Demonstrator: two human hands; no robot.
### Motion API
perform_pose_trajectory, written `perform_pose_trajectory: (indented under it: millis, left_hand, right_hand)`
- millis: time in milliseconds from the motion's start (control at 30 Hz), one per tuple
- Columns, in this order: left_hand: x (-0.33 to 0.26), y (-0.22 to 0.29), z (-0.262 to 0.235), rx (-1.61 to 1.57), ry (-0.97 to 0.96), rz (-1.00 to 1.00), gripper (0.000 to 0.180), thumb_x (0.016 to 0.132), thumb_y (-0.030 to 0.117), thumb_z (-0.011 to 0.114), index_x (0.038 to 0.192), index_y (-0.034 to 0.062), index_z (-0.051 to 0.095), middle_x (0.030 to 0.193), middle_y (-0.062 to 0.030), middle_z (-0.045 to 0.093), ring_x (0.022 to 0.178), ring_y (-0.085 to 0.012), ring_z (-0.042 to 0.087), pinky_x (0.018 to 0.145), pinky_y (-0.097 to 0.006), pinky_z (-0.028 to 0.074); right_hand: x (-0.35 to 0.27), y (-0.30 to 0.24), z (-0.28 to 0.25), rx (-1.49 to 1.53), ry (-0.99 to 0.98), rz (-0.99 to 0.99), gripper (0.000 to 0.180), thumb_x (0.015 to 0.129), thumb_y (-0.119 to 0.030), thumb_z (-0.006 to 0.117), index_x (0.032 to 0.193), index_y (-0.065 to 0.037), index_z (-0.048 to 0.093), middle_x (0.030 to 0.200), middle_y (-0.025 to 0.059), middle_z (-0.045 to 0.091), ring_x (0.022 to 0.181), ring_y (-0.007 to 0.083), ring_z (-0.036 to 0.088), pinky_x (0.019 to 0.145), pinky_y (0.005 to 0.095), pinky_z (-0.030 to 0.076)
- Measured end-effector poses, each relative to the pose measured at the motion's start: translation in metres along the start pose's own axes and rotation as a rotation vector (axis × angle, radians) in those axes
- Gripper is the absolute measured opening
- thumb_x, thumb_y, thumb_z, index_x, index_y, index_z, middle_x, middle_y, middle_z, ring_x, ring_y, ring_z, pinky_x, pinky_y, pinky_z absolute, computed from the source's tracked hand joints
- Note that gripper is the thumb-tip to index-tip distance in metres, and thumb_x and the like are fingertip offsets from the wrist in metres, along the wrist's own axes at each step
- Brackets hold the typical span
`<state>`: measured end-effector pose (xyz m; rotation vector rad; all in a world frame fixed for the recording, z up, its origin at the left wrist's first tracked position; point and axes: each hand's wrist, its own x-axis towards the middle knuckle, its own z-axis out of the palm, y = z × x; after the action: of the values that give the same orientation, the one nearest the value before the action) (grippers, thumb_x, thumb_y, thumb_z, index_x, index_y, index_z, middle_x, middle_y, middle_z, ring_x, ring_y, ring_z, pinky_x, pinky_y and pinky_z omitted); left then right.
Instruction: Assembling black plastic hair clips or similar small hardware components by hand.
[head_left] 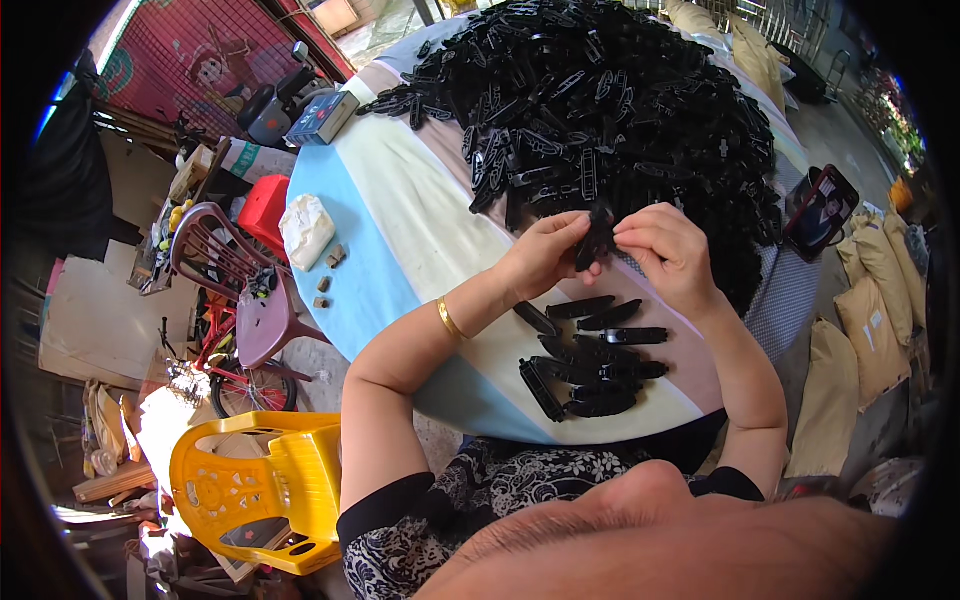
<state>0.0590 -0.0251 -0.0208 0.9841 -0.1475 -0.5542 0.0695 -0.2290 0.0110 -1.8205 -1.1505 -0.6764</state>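
My left hand (549, 252) grips a small, long black plastic piece (596, 242) between thumb and fingers, above the near part of the cloth-covered table. Close to its right side, my right hand (668, 256) has thumb and forefinger pinched together. What those fingertips hold is too small to make out. Below both hands lies a loose group of similar black pieces (604, 405), some side by side and some overlapping. Just beyond the hands rises a big heap of black pieces (600, 110), which spreads over the far half of the table.
A striped cloth covers the round table (400, 215). On its left are a crumpled white bag (306, 232) and small brown blocks (335, 257); a blue box (322, 118) is farther back. A phone (822, 212) stands at the right. A yellow chair (235, 495) is at lower left.
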Motion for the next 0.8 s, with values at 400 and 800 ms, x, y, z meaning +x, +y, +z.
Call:
perform_pose_trajectory:
  millis: [400,800]
  left_hand:
    - [-0.006,0.019,0.003,0.382,-0.050,-0.162,0.042,0.090,0.017,0.061,0.121,-0.0074,0.049,0.101,-0.0132,0.063,0.082,-0.0172,0.066,0.072,-0.026,0.056]
    - [-0.012,0.015,0.008,0.729,0.017,0.064,0.035,0.086,0.006,0.063,0.117,-0.0073,0.055,0.088,-0.0094,0.066,0.072,-0.0102,0.063,0.067,-0.025,0.054]
  right_hand:
    - [-0.003,-0.001,0.001,-0.239,-0.132,-0.213,0.018,0.063,0.001,0.065,0.081,-0.003,0.066,0.083,0.0045,0.065,0.082,0.0210,0.060,0.065,0.0279,0.054]
    - [-0.003,-0.002,0.001,-0.093,-0.117,-0.031,0.029,0.063,-0.001,0.073,0.091,-0.002,0.065,0.093,0.0073,0.065,0.087,0.0267,0.059,0.075,0.0341,0.052]
